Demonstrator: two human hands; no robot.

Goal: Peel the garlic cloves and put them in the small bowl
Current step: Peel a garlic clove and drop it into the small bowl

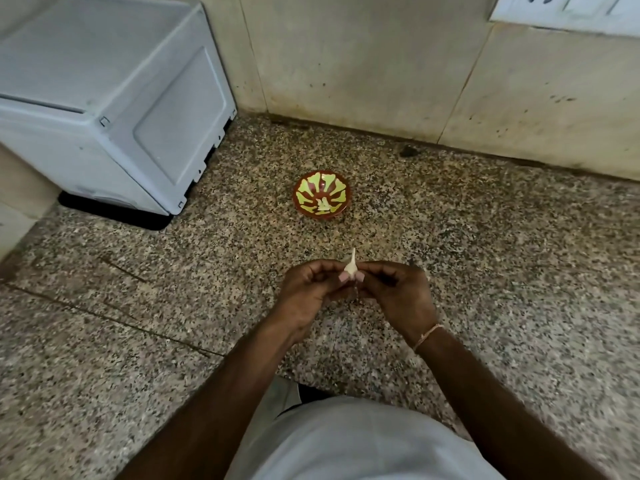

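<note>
A person stands at a speckled stone counter (485, 271) and holds a garlic clove (350, 267) up in front of the body, above the counter surface and nearer to the camera than the small bowl (322, 197). The left hand (308, 292) and the right hand (394, 292) meet at the clove: the curled fingers and thumb of each hand pinch it from either side, so it sits between the two sets of fingertips. A thin pale point of skin sticks up from the top of the clove (whether it is a stalk or a strip of loose peel cannot be told).

The small bowl rests on the counter beyond the hands, well apart from them. It is red-brown with a yellow-green pattern inside, and a small pale thing lies near its middle, too small to name for certain.

A thin thread band (427, 336) circles the right wrist. A grey appliance (114, 98) stands on the counter at the far left, against the tiled wall (381, 64). A white switch plate (568, 10) is fixed to the wall at the upper right.
</note>
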